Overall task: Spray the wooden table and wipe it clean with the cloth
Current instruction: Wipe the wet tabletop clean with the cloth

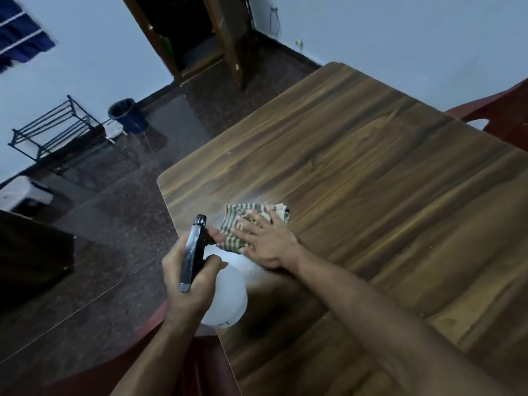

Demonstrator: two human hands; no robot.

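Dark brown streaked wooden table (371, 167), green-and-cream striped cloth (243, 221), white spray bottle (228, 292) with a black head.

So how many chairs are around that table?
2 that I can see, both red plastic chairs: one at the wooden table's far right edge, and one at the near edge, below the left forearm. More may be out of view.

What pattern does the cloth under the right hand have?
The cloth has green and pale cream stripes, seen in the head view.
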